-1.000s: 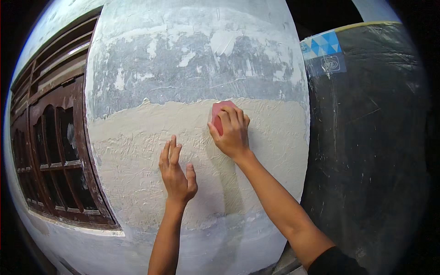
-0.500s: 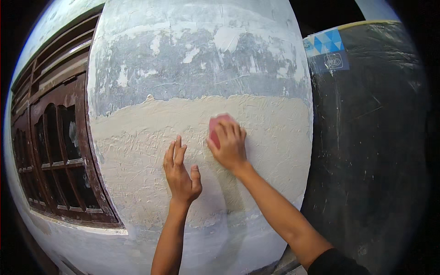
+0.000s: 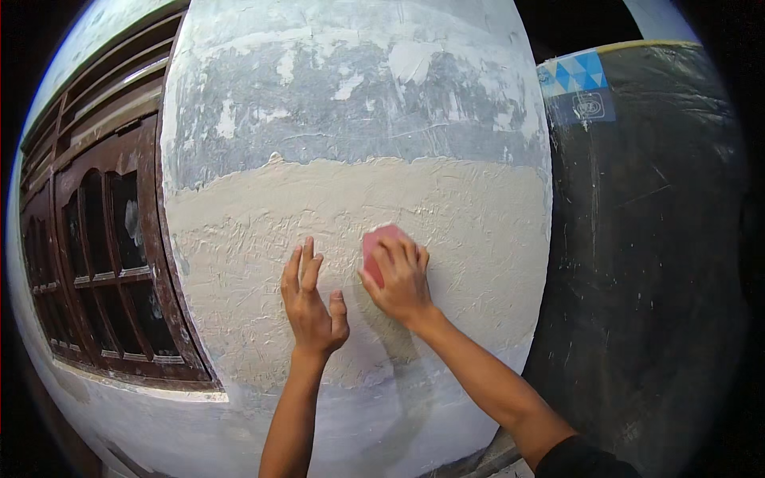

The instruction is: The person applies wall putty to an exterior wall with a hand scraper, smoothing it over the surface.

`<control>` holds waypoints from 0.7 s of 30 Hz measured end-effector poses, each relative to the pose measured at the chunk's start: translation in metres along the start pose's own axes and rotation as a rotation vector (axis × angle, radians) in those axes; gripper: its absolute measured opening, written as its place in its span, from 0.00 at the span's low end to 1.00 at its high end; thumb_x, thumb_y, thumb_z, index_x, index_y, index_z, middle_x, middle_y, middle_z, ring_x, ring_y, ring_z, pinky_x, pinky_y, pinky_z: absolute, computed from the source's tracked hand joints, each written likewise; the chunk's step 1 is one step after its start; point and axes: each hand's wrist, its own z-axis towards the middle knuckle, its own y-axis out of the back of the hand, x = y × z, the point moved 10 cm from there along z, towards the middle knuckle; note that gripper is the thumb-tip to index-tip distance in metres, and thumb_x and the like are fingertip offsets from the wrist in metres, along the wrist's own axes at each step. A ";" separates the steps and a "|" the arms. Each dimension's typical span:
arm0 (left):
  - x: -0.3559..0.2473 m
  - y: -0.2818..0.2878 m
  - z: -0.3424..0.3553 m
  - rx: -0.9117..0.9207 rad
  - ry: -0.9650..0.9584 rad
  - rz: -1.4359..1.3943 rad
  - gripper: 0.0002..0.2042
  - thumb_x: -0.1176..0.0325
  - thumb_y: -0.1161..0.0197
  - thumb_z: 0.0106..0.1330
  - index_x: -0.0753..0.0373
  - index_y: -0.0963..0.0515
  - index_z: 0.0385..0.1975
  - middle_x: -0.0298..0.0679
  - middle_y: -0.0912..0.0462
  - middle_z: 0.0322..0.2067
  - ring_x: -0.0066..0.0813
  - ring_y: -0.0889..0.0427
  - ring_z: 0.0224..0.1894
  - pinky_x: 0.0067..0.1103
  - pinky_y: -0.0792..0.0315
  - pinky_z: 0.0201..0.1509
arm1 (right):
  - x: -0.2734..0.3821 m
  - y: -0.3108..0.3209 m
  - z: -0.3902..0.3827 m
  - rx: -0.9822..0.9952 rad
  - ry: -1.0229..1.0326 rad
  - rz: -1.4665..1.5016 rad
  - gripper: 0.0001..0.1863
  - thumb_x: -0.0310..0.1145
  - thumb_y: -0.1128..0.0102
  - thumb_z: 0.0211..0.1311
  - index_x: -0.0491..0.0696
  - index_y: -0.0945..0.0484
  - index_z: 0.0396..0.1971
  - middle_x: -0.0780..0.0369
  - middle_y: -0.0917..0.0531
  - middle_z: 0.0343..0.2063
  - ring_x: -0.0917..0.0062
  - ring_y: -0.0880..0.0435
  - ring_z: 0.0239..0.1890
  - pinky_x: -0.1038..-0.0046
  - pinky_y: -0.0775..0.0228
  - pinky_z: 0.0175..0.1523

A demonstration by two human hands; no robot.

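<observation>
My right hand [image 3: 401,283] presses a flat pinkish-red piece of sandpaper [image 3: 374,253] against the wall, fingers spread over it and the thumb at its lower left edge. Under it is a broad cream-coloured band of rough, ridged putty [image 3: 319,195] across the wall's middle. To the left, my left hand [image 3: 313,307] is raised in front of the same band with its fingers extended and thumb apart. Nothing is in it. Whether its fingertips touch the wall, I cannot tell.
Above the putty runs a patchy grey strip [image 3: 343,111] of wall, with whitish wall [image 3: 358,422] below. A brown wooden window [image 3: 107,255] with dark panes stands at left. On the right is a dark panel [image 3: 637,263] bearing a blue-and-white sticker [image 3: 578,76].
My right hand has slid the sandpaper downward over the putty. My left hand has hardly moved. The view has shifted slightly, so the wall sits a little higher and farther right.
</observation>
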 end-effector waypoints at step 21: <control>0.001 0.014 -0.017 0.011 0.044 -0.108 0.28 0.67 0.46 0.68 0.64 0.37 0.69 0.58 0.32 0.71 0.57 0.36 0.73 0.45 0.44 0.74 | -0.053 0.038 0.085 -0.151 -0.051 -0.077 0.23 0.42 0.29 0.58 0.48 0.22 0.51 0.57 0.22 0.57 0.57 0.28 0.62 0.51 0.42 0.64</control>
